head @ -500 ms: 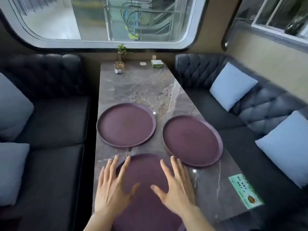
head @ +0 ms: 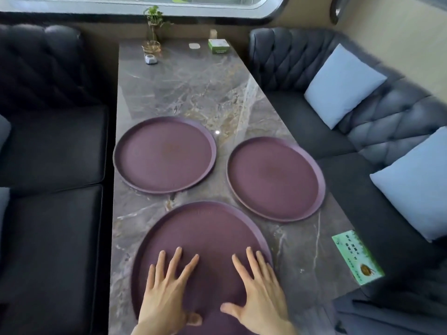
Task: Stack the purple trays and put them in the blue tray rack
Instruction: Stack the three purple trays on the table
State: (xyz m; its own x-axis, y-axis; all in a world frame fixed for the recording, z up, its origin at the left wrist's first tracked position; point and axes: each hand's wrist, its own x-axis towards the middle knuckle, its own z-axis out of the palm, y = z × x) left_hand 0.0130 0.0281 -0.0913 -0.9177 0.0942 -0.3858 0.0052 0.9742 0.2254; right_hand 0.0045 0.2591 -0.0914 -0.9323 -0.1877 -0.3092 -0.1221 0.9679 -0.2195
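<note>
Three round purple trays lie flat on a marble table (head: 193, 88). The near tray (head: 203, 228) is closest to me. A second tray (head: 164, 154) lies further back on the left, and a third tray (head: 275, 178) on the right. My left hand (head: 167, 293) and my right hand (head: 261, 291) hover flat over the near tray's front part, fingers spread, palms down, holding nothing. Whether they touch the tray I cannot tell. No blue tray rack is in view.
A green card (head: 356, 257) lies at the table's right edge. At the far end stand a small plant (head: 152, 32), a green box (head: 219, 45) and a small grey object (head: 151, 59). Dark sofas flank the table; light blue cushions (head: 343, 84) sit on the right one.
The camera has tilted down and closer to the table. Both hands have drawn back toward me over the near tray and spread further apart.
</note>
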